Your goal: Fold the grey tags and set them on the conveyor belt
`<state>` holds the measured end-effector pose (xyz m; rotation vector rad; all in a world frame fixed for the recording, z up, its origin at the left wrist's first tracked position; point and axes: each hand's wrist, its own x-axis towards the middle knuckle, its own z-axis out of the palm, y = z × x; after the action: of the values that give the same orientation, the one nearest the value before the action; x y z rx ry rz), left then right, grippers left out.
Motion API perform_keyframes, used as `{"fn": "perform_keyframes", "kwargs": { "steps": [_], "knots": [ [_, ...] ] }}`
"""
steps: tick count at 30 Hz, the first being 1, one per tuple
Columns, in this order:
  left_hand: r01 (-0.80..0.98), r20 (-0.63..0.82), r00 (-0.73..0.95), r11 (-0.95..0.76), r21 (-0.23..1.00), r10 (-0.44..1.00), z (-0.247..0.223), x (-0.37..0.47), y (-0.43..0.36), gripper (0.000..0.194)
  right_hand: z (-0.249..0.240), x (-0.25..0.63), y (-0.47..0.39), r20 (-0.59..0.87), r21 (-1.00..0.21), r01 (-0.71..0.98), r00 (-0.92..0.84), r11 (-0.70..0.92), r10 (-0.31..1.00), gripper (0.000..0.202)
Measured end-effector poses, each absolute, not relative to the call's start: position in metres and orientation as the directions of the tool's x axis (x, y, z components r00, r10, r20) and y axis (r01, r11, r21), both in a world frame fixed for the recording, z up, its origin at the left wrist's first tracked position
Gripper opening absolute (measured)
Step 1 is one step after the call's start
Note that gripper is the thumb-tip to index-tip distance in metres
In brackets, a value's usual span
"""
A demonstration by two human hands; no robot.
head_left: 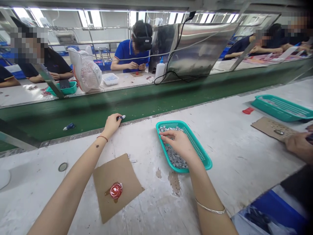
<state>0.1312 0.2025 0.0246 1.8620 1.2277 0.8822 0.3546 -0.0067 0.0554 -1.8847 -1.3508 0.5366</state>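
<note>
My left hand (113, 125) is at the far edge of the white table, by the green belt. Its fingers are closed on a small dark blue part with a white tip (121, 117). Over the green plastic basket (206, 160) is my right hand (178, 143), its thumb and fingertips drawn together; anything between them is too small to make out. Many small grey pieces (176, 160) fill the basket. Between my forearms lies a brown cardboard piece (107, 169) bearing a red cap with glossy liquid (115, 190).
Another blue-and-white part (69, 126) lies on the green belt (137, 106). A metal cap (63, 167) is on the table at left. To the right are a second green basket (281, 107), a red piece (248, 111) and a co-worker's hand (297, 145). People sit across the belt.
</note>
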Motion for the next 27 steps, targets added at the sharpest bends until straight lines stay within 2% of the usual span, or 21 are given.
{"fn": "perform_keyframes", "kwargs": {
  "steps": [3,6,9,11,15,19,23,27],
  "knots": [
    [0.232,0.069,0.254,-0.130,0.964,0.965,0.031,0.119,0.186,0.023,0.057,0.355,-0.008,0.097,-0.775,0.617,0.334,-0.140,0.937,0.023],
    [0.017,-0.016,0.277,0.012,1.000,0.961,0.038,0.097,0.153,0.022,0.061,0.351,-0.008,0.190,-0.761,0.641,0.368,-0.100,0.910,0.025],
    [-0.301,-0.191,0.349,0.303,0.904,0.917,0.042,0.069,0.112,0.017,0.067,0.336,-0.008,0.300,-0.767,0.642,0.380,-0.016,0.875,0.023],
    [-0.416,-0.268,0.369,0.416,0.808,0.890,0.042,0.051,0.086,0.016,0.070,0.317,-0.008,0.337,-0.782,0.619,0.322,0.072,0.885,0.017],
    [-0.416,-0.306,0.294,0.410,0.812,0.905,0.039,0.019,0.046,0.022,0.069,0.265,-0.015,0.294,-0.813,0.538,0.051,0.221,0.955,0.012],
    [-0.415,-0.299,0.240,0.377,0.828,0.923,0.033,0.000,0.020,0.024,0.060,0.219,-0.028,0.160,-0.861,0.450,-0.204,0.237,0.966,0.014],
    [-0.424,-0.274,0.189,0.330,0.843,0.943,0.021,-0.007,0.006,0.019,0.056,0.196,-0.038,0.093,-0.856,0.450,-0.351,0.255,0.932,0.012],
    [-0.428,-0.229,0.182,0.286,0.857,0.956,0.011,-0.005,0.005,0.019,0.056,0.192,-0.041,0.076,-0.847,0.454,-0.410,0.276,0.909,0.015]
  ]
}}
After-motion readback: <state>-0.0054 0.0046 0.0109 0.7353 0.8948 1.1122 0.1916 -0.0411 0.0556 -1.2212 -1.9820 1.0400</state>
